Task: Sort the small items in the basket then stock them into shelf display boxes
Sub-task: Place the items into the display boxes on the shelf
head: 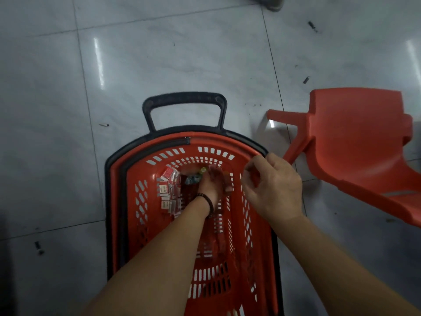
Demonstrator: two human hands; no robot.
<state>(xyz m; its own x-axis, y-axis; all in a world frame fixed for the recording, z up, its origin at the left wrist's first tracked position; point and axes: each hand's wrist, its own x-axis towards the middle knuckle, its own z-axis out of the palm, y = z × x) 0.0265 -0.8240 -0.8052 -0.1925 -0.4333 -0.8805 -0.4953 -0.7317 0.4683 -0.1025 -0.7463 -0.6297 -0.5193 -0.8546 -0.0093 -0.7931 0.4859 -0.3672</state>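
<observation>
A red plastic basket (118, 179) with a black pull handle (184, 98) stands on the floor below me. At its far end lie several small red-and-white packets (168, 190), with a few blue and green wrapped items (193, 179) beside them. My left hand (213, 182) reaches deep into the basket and rests on the items at the far end. It is blurred, so its grip is unclear. My right hand (273, 188) hovers over the basket's right rim with fingers curled and thumb near the index finger. No item shows in it.
An orange-red plastic chair (355, 142) lies tipped on the grey tiled floor (182, 53) just right of the basket. Small dark bits of litter (38, 247) dot the tiles. A shoe tip (275, 3) shows at the top edge.
</observation>
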